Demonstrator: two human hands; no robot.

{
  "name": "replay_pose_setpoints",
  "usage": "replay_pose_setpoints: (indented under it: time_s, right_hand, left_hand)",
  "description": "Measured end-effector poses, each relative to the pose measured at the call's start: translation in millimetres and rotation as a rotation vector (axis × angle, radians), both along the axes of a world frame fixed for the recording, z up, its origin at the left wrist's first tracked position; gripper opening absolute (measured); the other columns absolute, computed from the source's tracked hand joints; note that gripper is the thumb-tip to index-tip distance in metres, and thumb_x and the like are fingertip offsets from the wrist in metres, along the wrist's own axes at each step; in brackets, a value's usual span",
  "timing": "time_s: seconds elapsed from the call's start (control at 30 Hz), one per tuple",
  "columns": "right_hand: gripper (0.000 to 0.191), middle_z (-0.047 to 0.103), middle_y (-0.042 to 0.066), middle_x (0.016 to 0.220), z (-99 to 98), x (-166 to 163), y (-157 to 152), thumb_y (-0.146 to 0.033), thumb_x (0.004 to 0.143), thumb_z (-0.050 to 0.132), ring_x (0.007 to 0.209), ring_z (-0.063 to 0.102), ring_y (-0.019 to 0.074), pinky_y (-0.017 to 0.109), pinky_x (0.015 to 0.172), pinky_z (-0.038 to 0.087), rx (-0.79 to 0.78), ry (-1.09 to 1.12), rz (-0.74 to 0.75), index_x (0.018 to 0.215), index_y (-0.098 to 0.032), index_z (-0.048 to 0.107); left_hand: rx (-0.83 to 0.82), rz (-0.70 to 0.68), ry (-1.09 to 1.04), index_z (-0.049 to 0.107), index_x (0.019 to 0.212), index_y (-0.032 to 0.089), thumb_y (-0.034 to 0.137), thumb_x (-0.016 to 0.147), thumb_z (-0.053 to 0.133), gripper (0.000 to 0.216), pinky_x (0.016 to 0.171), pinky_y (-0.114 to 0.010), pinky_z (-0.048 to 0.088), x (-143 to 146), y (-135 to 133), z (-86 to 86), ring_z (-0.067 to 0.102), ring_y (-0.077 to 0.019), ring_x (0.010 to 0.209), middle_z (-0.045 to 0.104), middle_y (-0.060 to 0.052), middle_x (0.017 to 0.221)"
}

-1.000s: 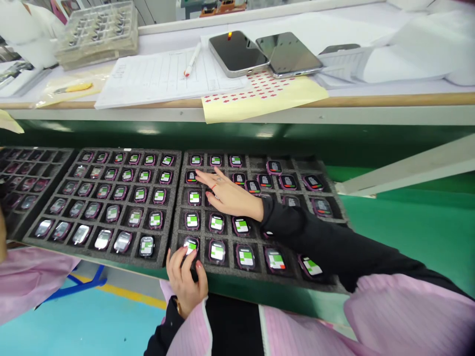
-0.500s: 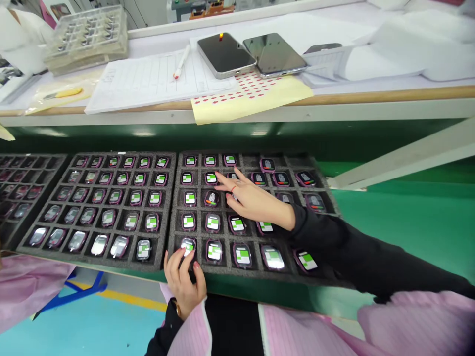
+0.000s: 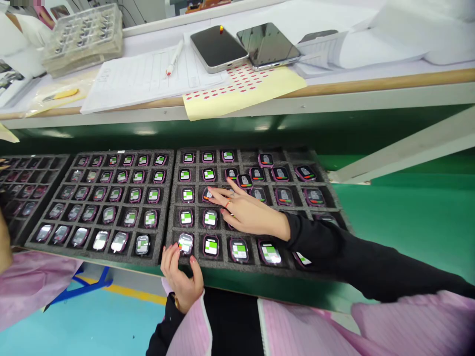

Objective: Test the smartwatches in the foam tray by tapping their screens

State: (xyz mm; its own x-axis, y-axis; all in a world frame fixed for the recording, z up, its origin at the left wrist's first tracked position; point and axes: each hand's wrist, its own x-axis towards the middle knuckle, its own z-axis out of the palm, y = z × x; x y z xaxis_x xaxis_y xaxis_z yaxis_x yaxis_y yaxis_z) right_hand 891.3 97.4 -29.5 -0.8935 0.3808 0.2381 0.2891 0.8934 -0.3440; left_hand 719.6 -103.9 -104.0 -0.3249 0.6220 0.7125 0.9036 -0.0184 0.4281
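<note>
My right hand (image 3: 252, 211) reaches over the right foam tray (image 3: 171, 198), fingers stretched and spread. Its fingertips touch a smartwatch (image 3: 206, 195) with a dark text screen in the third row from the back. The palm hides several compartments. My left hand (image 3: 182, 277) rests at the tray's front edge with thumb and fingers apart, fingertips beside a front-row smartwatch (image 3: 185, 243). Several purple-rimmed watches around them show green-and-white screens. Others show dark screens with text; one such watch (image 3: 245, 181) lies across a divider.
A second foam tray (image 3: 168, 198) of watches stands to the left, with another tray (image 3: 55, 170) beyond it. A co-worker's pink sleeve (image 3: 35, 277) is at far left. On the shelf lie two phones (image 3: 218, 48), a pen (image 3: 175, 58), papers (image 3: 122, 84) and a clear parts box (image 3: 83, 39).
My right hand has moved nearer to me, its fingertips going from a second-row watch to the third-row one. My left hand stays by the front edge. A co-worker's arm shows more at far left.
</note>
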Motion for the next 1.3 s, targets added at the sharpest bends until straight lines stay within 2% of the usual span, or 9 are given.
replay_pose_setpoints:
  time_s: [0.17,0.43,0.57,0.7,0.8,0.9,1.0,1.13,1.3]
  right_hand:
    - [0.080,0.065,0.013,0.134,6.1,12,4,-0.008,0.098,0.036,0.141,0.045,0.0294,0.072,0.120,0.020,0.003,0.062,-0.046,0.163,-0.011,-0.010]
    - [0.077,0.070,0.012,0.125,7.5,39,4,-0.007,0.098,0.035,0.135,0.052,0.0273,0.069,0.121,0.023,0.007,0.071,-0.126,0.163,-0.011,-0.006]
    - [0.079,0.064,0.013,0.135,6.1,30,-4,-0.008,0.099,0.036,0.140,0.047,0.0281,0.068,0.122,0.023,-0.032,0.066,-0.044,0.163,-0.013,-0.009]
    - [0.073,0.050,0.022,0.148,1.0,13,-7,-0.012,0.098,0.039,0.143,0.043,0.0303,0.065,0.123,0.023,-0.012,0.037,-0.009,0.162,-0.007,0.004]
    - [0.073,0.050,0.022,0.148,-2.9,7,-4,-0.012,0.098,0.041,0.144,0.041,0.0300,0.064,0.123,0.023,-0.006,0.029,-0.005,0.162,-0.005,0.006]
    - [0.074,0.056,0.020,0.143,-3.7,16,2,-0.010,0.098,0.039,0.143,0.043,0.0291,0.064,0.123,0.024,-0.002,0.060,-0.039,0.163,-0.006,0.003]
    - [0.072,0.068,0.016,0.126,-0.5,35,8,-0.010,0.100,0.037,0.135,0.053,0.0284,0.066,0.122,0.025,0.018,0.107,-0.121,0.163,-0.006,0.003]
    - [0.062,0.076,0.010,0.104,6.4,57,7,-0.010,0.101,0.035,0.116,0.066,0.0261,0.065,0.123,0.025,0.010,0.105,-0.202,0.161,-0.007,0.019]
    - [0.060,0.077,0.008,0.099,5.2,64,-2,-0.008,0.099,0.038,0.118,0.065,0.0261,0.064,0.123,0.026,-0.016,0.108,-0.181,0.158,-0.008,0.028]
  left_hand:
    - [-0.014,0.010,0.010,0.048,0.137,0.011,0.010,0.087,0.063,0.052,0.110,-0.052,0.046,0,0,0.3,0.055,-0.0284,0.124,0.060,-0.016,0.120]
    - [-0.033,0.008,0.026,0.050,0.136,0.012,0.010,0.088,0.061,0.049,0.112,-0.052,0.044,1,1,0.8,0.055,-0.0278,0.125,0.060,-0.016,0.121]
    - [-0.024,0.003,0.044,0.049,0.137,0.012,0.010,0.089,0.061,0.050,0.112,-0.052,0.044,0,2,0.7,0.055,-0.0279,0.125,0.060,-0.016,0.122]
    - [-0.018,-0.001,0.048,0.050,0.137,0.010,0.009,0.088,0.061,0.050,0.113,-0.051,0.043,1,2,1.4,0.054,-0.0277,0.125,0.060,-0.017,0.122]
    - [-0.023,0.000,0.048,0.050,0.137,0.010,0.009,0.088,0.061,0.050,0.114,-0.050,0.042,0,3,1.6,0.054,-0.0276,0.126,0.060,-0.017,0.122]
    - [-0.021,0.000,0.051,0.050,0.137,0.009,0.009,0.088,0.061,0.050,0.114,-0.050,0.042,1,3,1.3,0.054,-0.0275,0.125,0.060,-0.018,0.122]
    - [-0.022,-0.001,0.051,0.051,0.136,0.010,0.009,0.088,0.061,0.049,0.114,-0.051,0.042,1,3,0.9,0.054,-0.0273,0.125,0.060,-0.017,0.121]
    - [-0.032,-0.007,0.048,0.052,0.134,0.009,0.008,0.087,0.061,0.048,0.115,-0.052,0.041,0,3,0.7,0.055,-0.0272,0.124,0.061,-0.018,0.120]
    - [-0.035,-0.016,0.049,0.052,0.135,0.010,0.008,0.087,0.062,0.049,0.114,-0.055,0.041,-1,3,-0.3,0.055,-0.0284,0.124,0.060,-0.018,0.120]
